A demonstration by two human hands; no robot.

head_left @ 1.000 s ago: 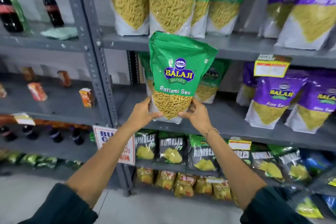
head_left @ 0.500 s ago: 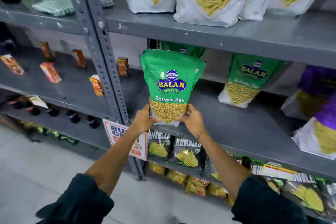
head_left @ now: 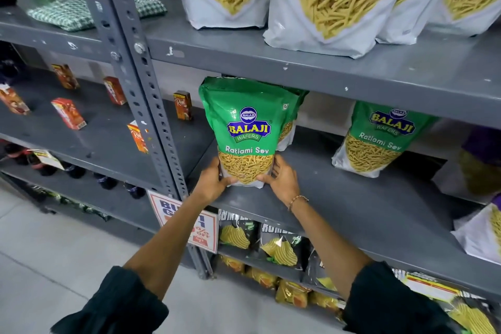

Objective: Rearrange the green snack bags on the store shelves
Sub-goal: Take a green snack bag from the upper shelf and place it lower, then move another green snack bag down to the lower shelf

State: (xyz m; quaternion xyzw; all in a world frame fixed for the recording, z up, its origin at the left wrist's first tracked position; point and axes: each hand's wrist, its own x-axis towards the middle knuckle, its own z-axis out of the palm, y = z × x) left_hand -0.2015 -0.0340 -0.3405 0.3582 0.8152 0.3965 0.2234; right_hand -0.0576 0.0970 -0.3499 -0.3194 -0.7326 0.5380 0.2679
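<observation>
The left hand (head_left: pixel 214 183) and the right hand (head_left: pixel 282 180) are both wrapped around the bottom corners of a green snack bag (head_left: pixel 245 130). The bag stands upright on the front of the middle shelf (head_left: pixel 352 206), close to the gray post (head_left: pixel 141 95).

The bag looks light and puffy, with soft sides that would crinkle and bend. The thin sticks inside could snap if it were squeezed hard. Its skin looks shiny, so it may slip. Holding it low at both corners, as now, seems best, because the bottom is flat and keeps it standing.

Right behind it another green bag (head_left: pixel 291 116) peeks out, mostly hidden. Further right, well apart, a third green bag (head_left: pixel 379 138) leans back. A purple bag (head_left: pixel 482 160) at the far right is blurry. The big bags (head_left: pixel 336 0) on the top shelf are cut off, so their names cannot be read.
</observation>
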